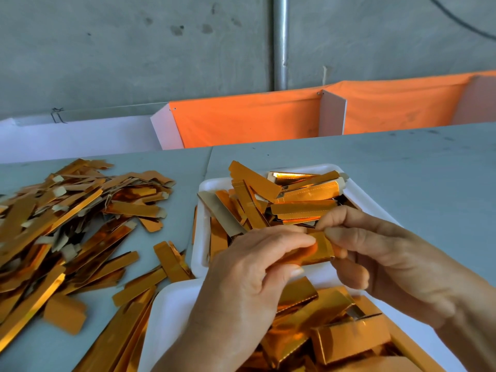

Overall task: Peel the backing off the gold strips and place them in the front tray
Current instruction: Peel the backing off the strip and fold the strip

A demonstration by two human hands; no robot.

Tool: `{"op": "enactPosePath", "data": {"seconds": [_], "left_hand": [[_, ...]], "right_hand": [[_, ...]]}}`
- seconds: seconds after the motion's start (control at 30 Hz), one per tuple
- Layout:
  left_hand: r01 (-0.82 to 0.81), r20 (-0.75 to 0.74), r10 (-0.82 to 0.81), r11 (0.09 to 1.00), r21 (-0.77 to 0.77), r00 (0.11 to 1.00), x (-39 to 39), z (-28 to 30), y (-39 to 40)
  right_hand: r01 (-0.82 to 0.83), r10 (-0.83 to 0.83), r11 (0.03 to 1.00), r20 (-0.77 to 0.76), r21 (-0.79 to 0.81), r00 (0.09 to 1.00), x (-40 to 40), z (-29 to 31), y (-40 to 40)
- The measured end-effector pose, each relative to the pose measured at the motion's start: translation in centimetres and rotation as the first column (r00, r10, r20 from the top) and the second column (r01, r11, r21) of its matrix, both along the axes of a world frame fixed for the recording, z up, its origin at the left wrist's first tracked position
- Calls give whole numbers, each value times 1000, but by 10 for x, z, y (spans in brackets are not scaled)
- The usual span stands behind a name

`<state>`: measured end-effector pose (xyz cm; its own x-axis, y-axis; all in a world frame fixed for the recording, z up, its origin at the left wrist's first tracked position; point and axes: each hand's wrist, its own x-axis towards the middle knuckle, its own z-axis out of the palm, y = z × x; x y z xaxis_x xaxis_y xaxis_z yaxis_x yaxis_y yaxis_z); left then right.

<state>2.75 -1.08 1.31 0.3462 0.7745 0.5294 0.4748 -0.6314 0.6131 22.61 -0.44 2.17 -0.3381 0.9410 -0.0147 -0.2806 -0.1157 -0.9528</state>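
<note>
Both hands hold one gold strip (319,249) above the gap between two white trays. My left hand (249,277) grips its left part with curled fingers and thumb. My right hand (381,259) pinches its right end between thumb and fingertips. The front tray (166,315), nearest me, holds folded gold pieces (346,336). The rear tray (204,221) behind the hands is heaped with gold strips (300,208). Most of the held strip is hidden by my fingers.
A large loose heap of gold strips and backing scraps (67,224) covers the grey table (402,170) on the left, reaching the front tray's left rim. Orange cloth bins (249,122) line the table's far edge below a concrete wall.
</note>
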Motion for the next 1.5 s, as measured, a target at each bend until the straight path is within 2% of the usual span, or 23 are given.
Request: {"op": "enactPosePath", "data": {"seconds": [0.13,0.27,0.43,0.6,0.7,0.8,0.93,1.0,1.13,1.23,1.33,1.37,1.43,1.5], "left_hand": [[11,27,-10,1000,-26,1000,-1,-1,1],[9,56,-6,998,-65,998,-2,-1,2],[85,152,-55,977,-195,987,-1,3,0],[113,183,-67,960,-255,981,0,1,-1],[42,168,-10,982,-186,986,4,1,0],[-32,100,41,995,-91,994,6,1,1],[-64,-41,65,998,8,997,7,0,1],[-68,-76,69,998,8,995,8,-1,1],[5,-24,-6,999,-37,1000,9,-1,0],[25,136,-16,997,-71,991,12,-2,1],[69,365,31,964,-258,930,13,-3,2],[105,396,36,939,-329,917,13,-4,2],[138,392,19,919,-368,920,14,-5,3],[146,397,17,915,-377,918,13,-4,2]], "right_hand": [[19,-19,1000,-9,9,1000,-4,-2,0],[117,-119,991,24,71,993,-15,-5,-2],[55,-61,998,-154,-41,986,-16,-6,-3],[31,-32,999,-85,-13,996,-13,-8,0],[-75,65,988,-80,-137,995,-12,-7,-2],[-173,134,950,-163,-258,978,-12,-7,-2],[-210,155,929,-194,-305,969,-11,-3,-3],[-225,171,928,-197,-297,965,-11,-3,-3],[-174,155,946,-92,-273,984,-15,-4,-4],[-72,103,979,158,-190,982,-19,-3,-5],[-69,109,991,378,-117,919,-23,-3,-5],[-79,112,993,462,-91,880,-26,-4,-5],[-77,81,996,608,-32,790,-29,-5,-6],[-58,53,998,623,-13,780,-29,-5,-6]]}}
